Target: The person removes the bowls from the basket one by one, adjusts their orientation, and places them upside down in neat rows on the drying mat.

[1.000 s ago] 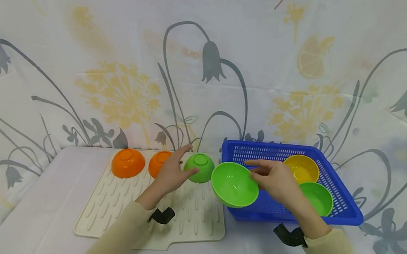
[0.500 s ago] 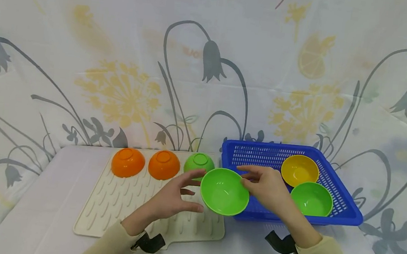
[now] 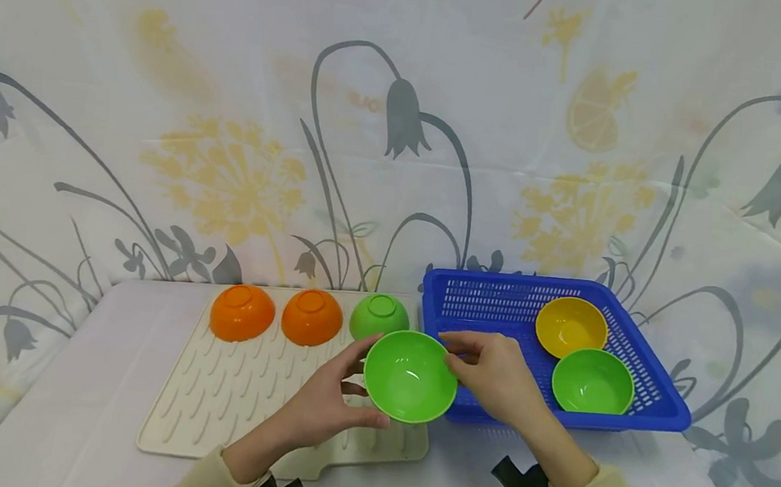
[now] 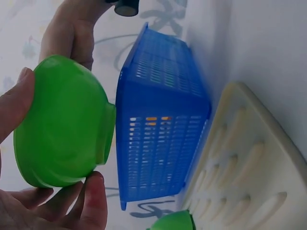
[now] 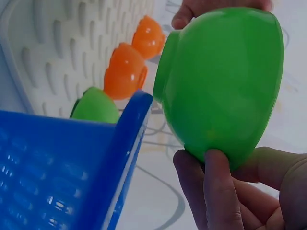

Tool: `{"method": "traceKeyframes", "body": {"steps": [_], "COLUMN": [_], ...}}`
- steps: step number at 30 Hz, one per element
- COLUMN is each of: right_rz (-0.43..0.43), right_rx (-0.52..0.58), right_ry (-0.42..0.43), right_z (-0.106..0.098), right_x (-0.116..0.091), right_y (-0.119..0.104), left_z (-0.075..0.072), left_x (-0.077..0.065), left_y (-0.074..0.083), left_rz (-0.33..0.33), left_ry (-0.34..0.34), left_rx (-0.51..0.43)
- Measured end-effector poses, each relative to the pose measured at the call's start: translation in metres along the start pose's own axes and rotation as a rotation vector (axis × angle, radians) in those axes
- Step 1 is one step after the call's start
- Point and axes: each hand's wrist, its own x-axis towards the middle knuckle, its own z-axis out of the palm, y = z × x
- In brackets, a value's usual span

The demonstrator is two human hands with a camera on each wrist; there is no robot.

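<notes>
Between both hands a green bowl (image 3: 411, 377) is held up above the mat's right part, its inside facing the head camera. My right hand (image 3: 497, 374) pinches its right rim, thumb on one side and fingers on the outer wall (image 5: 218, 187). At the opposite side my left hand (image 3: 324, 395) grips the bowl (image 4: 64, 124), with thumb and fingers curved round its wall. Behind it, a second green bowl (image 3: 379, 315) sits upside down on the cream draining mat (image 3: 232, 393). Two orange bowls (image 3: 243, 313) stand inverted in the same row, to its left.
A blue plastic basket (image 3: 483, 310) stands right of the mat. Inside it lie a yellow bowl (image 3: 570, 327) and another green bowl (image 3: 593, 381), both with their openings up. A patterned cloth (image 3: 234, 100) hangs behind the table.
My right hand has carried the green bowl left and down, away from the basket. My left hand has come down from the back row and taken hold of the bowl's left side.
</notes>
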Motion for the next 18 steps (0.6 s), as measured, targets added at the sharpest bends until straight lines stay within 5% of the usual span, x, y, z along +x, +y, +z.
{"method": "traceKeyframes", "body": {"steps": [12,18], "right_rz": [-0.083,-0.173], "right_rx": [-0.014,-0.002], "right_ry": [0.065,0.117], "right_z": [0.017,0.025], "right_x": [-0.006,-0.007], "right_y": [0.005,0.012], "left_z": [-0.01,-0.016], "left_x": [-0.005,-0.007], "left_y": [0.0,-0.004], "left_rz": [0.067,0.034], "left_ry": [0.006,0.033], "left_rx": [0.104,0.072]}}
